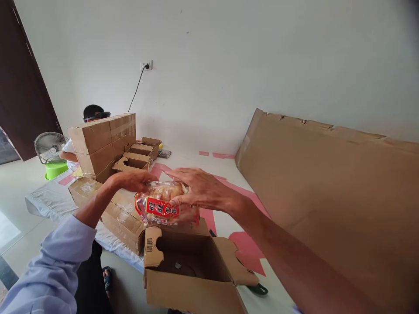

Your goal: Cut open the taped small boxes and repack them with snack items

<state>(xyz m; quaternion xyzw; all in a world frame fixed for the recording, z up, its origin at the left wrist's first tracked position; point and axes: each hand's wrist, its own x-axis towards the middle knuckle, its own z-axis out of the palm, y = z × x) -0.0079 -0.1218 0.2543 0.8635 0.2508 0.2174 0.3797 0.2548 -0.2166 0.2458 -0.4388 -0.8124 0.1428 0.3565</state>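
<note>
Both hands (170,187) clasp the snack bag (163,208) lying crosswise, label toward camera, above open box (193,279)

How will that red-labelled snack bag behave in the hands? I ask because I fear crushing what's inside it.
The snack bag is thin, glossy plastic film, so it probably crinkles, flexes and slips a little. Both the left hand and right hand hold it with loose fingers, hinting it is light. The pale puffy pieces inside look brittle; squeezing would likely crack them.

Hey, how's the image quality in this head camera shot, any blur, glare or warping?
Head view: soft even daylight, no harsh shadows; both hands, left and right, are slightly motion-blurred around the snack bag; mild glare on its plastic; wide-angle warping bends the edges.
</note>
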